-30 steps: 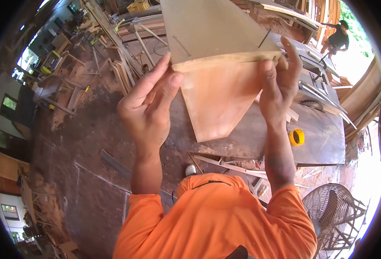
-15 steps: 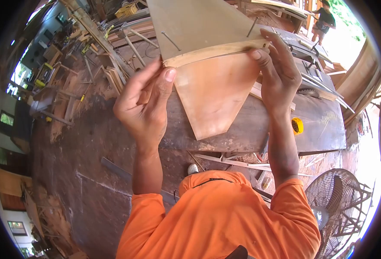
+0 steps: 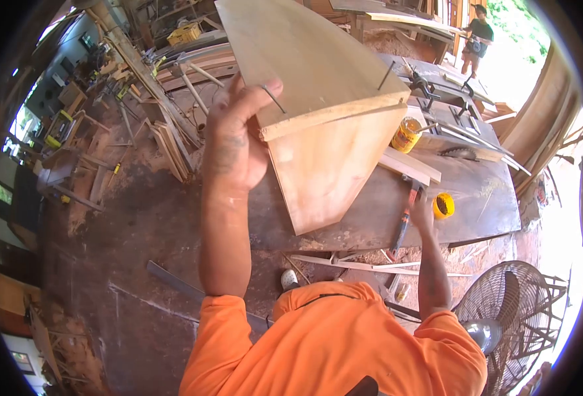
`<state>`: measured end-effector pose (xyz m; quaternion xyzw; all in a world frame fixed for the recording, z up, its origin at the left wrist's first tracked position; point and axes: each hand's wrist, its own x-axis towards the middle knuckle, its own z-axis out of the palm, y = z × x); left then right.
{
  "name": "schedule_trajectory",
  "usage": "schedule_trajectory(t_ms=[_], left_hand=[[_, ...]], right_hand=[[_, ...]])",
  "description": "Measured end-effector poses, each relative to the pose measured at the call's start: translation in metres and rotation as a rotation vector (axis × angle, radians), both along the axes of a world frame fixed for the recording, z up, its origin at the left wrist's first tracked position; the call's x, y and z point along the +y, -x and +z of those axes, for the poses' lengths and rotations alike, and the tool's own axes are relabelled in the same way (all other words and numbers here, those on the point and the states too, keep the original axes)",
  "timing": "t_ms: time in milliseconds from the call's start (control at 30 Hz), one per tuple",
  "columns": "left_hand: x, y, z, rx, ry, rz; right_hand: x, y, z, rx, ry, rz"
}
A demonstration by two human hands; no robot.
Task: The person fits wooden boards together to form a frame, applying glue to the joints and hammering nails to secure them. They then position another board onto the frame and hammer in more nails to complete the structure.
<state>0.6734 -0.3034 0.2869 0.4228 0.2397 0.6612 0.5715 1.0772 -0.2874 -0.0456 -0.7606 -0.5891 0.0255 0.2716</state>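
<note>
My left hand (image 3: 235,135) grips the left end of a wooden box-like piece made of pale panels, with the thumb on top beside a nail. The upper plywood panel (image 3: 298,59) has a nail (image 3: 275,99) standing partly driven at its left end and another nail (image 3: 387,76) at its right end. A tapered front panel (image 3: 331,171) slopes down from its edge toward the table. Down on the table, my right hand (image 3: 423,211) is right beside a hammer (image 3: 404,221) with a blue-and-red handle. Its fingers are too small and blurred to show whether they grip it.
On the dark worktable (image 3: 483,218) are a yellow jar (image 3: 406,135), a yellow cup (image 3: 443,206) with dark contents, wood strips (image 3: 413,165) and a circular saw blade (image 3: 460,153). A large fan (image 3: 513,323) stands at right. Another person (image 3: 478,39) is at the back right.
My right hand has left the right end of the wooden piece and dropped to the hammer. My left thumb has moved onto the top panel by the nail, and the piece sits slightly lower.
</note>
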Motion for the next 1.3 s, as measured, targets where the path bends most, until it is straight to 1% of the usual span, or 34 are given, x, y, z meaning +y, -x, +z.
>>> schedule_trajectory(t_ms=[33,67,100,167,200,333,433,500,600,800,900,1000,1100,1167,1233,1300], left_hand=[[0.003,0.001,-0.004,-0.075,0.010,-0.044],[0.003,0.000,-0.003,-0.093,-0.001,-0.018],[0.001,-0.002,-0.004,-0.108,-0.006,0.006],[0.002,-0.005,-0.009,-0.124,-0.036,0.025],[0.002,-0.005,-0.009,-0.129,-0.021,0.076],[-0.002,-0.011,-0.006,-0.122,0.036,0.190],[-0.004,-0.014,-0.005,-0.125,0.062,0.253],[-0.003,-0.014,-0.005,-0.122,0.067,0.273],[-0.005,-0.014,-0.007,-0.095,0.071,0.367],[-0.005,-0.013,-0.004,0.000,0.045,0.430],[-0.003,-0.012,-0.009,0.014,0.006,0.528],[-0.002,-0.008,-0.012,0.013,-0.012,0.508],[-0.004,-0.007,-0.012,-0.019,-0.042,0.415],[-0.001,-0.003,-0.016,-0.012,-0.014,0.441],[-0.002,-0.003,-0.015,-0.026,0.003,0.436],[-0.004,-0.009,-0.012,-0.048,0.018,0.379]], right_hand=[[-0.022,-0.007,-0.029,-0.056,0.161,-0.002],[-0.030,-0.018,-0.065,0.048,0.246,-0.055],[-0.040,-0.011,-0.068,0.117,0.368,-0.146],[-0.040,-0.005,-0.075,0.149,0.299,-0.112],[-0.039,-0.003,-0.078,0.173,0.257,-0.111],[-0.025,0.016,-0.060,0.196,0.292,-0.234],[-0.018,0.016,-0.056,0.197,0.369,-0.273],[-0.020,0.018,-0.054,0.210,0.363,-0.276],[-0.022,0.016,-0.060,0.219,0.327,-0.270],[-0.029,0.019,-0.065,0.252,0.221,-0.267],[-0.030,0.017,-0.066,0.265,0.204,-0.262],[-0.030,0.017,-0.059,0.292,0.250,-0.248],[-0.029,0.013,-0.050,0.297,0.364,-0.198],[-0.018,0.013,-0.035,0.246,0.434,-0.126],[-0.006,0.030,0.011,0.153,0.504,-0.034],[0.015,0.046,0.037,0.253,0.097,0.196]])
